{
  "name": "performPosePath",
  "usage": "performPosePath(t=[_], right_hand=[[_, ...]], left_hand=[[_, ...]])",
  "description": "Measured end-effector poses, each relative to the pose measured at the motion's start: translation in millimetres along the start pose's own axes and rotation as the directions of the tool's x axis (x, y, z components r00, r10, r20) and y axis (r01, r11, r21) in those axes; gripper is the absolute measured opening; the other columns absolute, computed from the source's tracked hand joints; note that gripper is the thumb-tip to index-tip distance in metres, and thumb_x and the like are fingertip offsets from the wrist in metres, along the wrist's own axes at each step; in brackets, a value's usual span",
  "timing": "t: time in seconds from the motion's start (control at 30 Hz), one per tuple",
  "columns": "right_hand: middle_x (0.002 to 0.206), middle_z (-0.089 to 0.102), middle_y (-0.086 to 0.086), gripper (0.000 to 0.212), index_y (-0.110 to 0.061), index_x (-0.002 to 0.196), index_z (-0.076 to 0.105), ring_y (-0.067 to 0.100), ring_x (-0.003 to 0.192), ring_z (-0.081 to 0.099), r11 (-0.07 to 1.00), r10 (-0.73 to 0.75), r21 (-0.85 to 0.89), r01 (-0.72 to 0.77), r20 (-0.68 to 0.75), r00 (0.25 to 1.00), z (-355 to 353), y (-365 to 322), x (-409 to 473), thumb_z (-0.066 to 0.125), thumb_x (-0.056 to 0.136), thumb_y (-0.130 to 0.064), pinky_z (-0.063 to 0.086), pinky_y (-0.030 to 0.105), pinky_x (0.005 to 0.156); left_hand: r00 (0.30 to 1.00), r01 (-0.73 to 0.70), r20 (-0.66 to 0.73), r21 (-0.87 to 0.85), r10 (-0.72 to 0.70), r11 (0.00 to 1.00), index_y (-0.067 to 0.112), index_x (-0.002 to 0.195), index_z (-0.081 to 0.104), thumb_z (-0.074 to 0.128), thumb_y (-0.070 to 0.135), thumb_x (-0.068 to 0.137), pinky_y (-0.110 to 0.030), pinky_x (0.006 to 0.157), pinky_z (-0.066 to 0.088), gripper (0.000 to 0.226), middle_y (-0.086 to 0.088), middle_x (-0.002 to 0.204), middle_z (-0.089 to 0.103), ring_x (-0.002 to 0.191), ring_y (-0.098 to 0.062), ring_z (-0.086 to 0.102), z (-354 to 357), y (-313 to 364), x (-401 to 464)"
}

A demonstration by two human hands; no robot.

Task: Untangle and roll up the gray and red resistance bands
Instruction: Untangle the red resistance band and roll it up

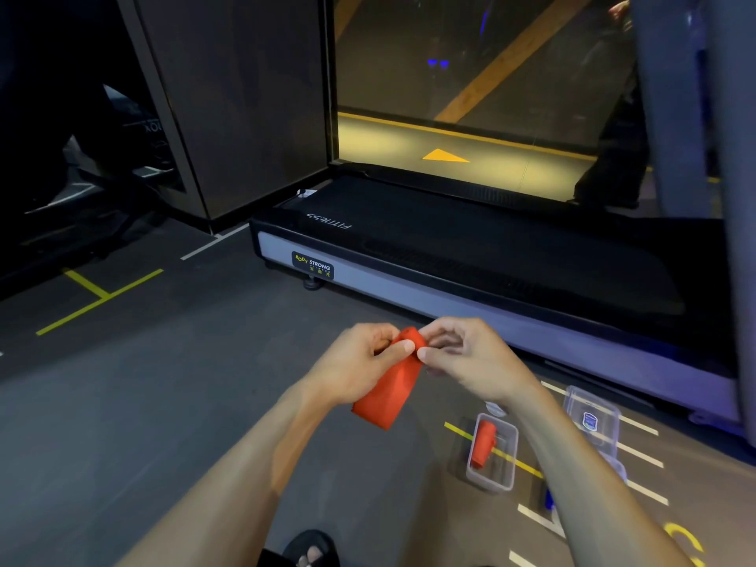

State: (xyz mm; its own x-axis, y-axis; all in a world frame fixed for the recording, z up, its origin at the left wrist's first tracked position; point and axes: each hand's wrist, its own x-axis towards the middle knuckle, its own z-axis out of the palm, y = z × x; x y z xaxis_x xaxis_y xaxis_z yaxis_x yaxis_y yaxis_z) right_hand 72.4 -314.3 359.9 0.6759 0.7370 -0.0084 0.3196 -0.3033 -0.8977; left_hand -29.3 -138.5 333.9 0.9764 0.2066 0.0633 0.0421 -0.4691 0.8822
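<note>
A red resistance band (390, 386) hangs flat in front of me, its top end curled into a small roll between my fingers. My left hand (360, 362) pinches that top end from the left. My right hand (466, 354) pinches it from the right, thumb and fingers closed on the roll. A second red band (483, 443), rolled up, lies inside a clear plastic box (505, 476) on the floor at the lower right. No gray band is visible.
A black and silver treadmill (470, 255) stands just ahead. A clear lid (589, 415) lies on the floor near the box, beside something blue (549, 500). The dark floor has yellow and white lines. My sandaled foot (311, 550) is at the bottom edge.
</note>
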Motion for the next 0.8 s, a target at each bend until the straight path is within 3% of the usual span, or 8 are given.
performPosePath(t=[0.2, 0.37, 0.47, 0.6, 0.8], right_hand=[[0.091, 0.077, -0.003, 0.021, -0.022, 0.093, 0.072, 0.012, 0.088, 0.073, 0.997, -0.047, -0.069, 0.04, -0.093, 0.995, 2.7, 0.5, 3.3, 0.086, 0.081, -0.014, 0.06, 0.036, 0.089], [0.086, 0.074, -0.002, 0.032, -0.022, 0.088, 0.067, 0.015, 0.08, 0.069, 0.989, -0.085, -0.13, 0.069, -0.128, 0.988, 8.5, -2.8, 4.3, 0.093, 0.07, -0.015, 0.056, 0.028, 0.076], [0.098, 0.073, 0.004, 0.036, -0.021, 0.106, 0.068, 0.019, 0.087, 0.069, 0.999, -0.044, 0.02, 0.045, -0.037, 0.998, 5.7, -1.5, 4.0, 0.09, 0.078, -0.018, 0.057, 0.032, 0.083], [0.103, 0.078, 0.005, 0.021, -0.015, 0.119, 0.069, 0.016, 0.097, 0.074, 0.978, 0.049, 0.193, -0.076, 0.139, 0.989, 4.7, -2.3, -0.4, 0.068, 0.098, -0.02, 0.059, 0.036, 0.088], [0.093, 0.079, 0.01, 0.014, -0.011, 0.107, 0.074, 0.017, 0.085, 0.073, 0.982, 0.016, 0.19, -0.008, -0.042, 0.999, 6.7, 0.5, 3.1, 0.074, 0.094, -0.016, 0.06, 0.04, 0.082]], left_hand=[[0.999, 0.035, 0.019, -0.228, -0.032, 0.973, 0.01, 0.1, 0.07, 0.062, 0.024, 0.103, -0.025, 0.07, 0.047, 0.017, 0.001, 0.083, 0.071, 0.072, -0.008, 0.061, 1.0, 1.4, 1.3], [1.0, -0.016, -0.014, -0.223, 0.013, 0.975, 0.009, 0.099, 0.071, 0.067, 0.03, 0.099, -0.027, 0.074, 0.05, 0.021, -0.007, 0.088, 0.077, 0.076, -0.009, 0.066, 0.5, 4.1, 2.0], [0.999, -0.039, -0.015, -0.205, 0.036, 0.978, 0.013, 0.102, 0.072, 0.064, 0.035, 0.098, -0.029, 0.074, 0.05, 0.024, -0.005, 0.092, 0.077, 0.078, -0.008, 0.066, -3.7, 4.3, 1.6], [0.998, -0.068, -0.008, -0.177, 0.068, 0.982, 0.008, 0.102, 0.07, 0.058, 0.02, 0.105, -0.018, 0.069, 0.045, 0.017, 0.011, 0.081, 0.07, 0.072, -0.001, 0.058, -7.0, 5.7, 0.1], [0.998, -0.038, -0.053, -0.246, 0.025, 0.969, 0.011, 0.109, 0.068, 0.062, 0.028, 0.102, -0.027, 0.079, 0.052, 0.019, -0.002, 0.096, 0.076, 0.085, -0.008, 0.066, 0.7, 7.1, 3.2]])
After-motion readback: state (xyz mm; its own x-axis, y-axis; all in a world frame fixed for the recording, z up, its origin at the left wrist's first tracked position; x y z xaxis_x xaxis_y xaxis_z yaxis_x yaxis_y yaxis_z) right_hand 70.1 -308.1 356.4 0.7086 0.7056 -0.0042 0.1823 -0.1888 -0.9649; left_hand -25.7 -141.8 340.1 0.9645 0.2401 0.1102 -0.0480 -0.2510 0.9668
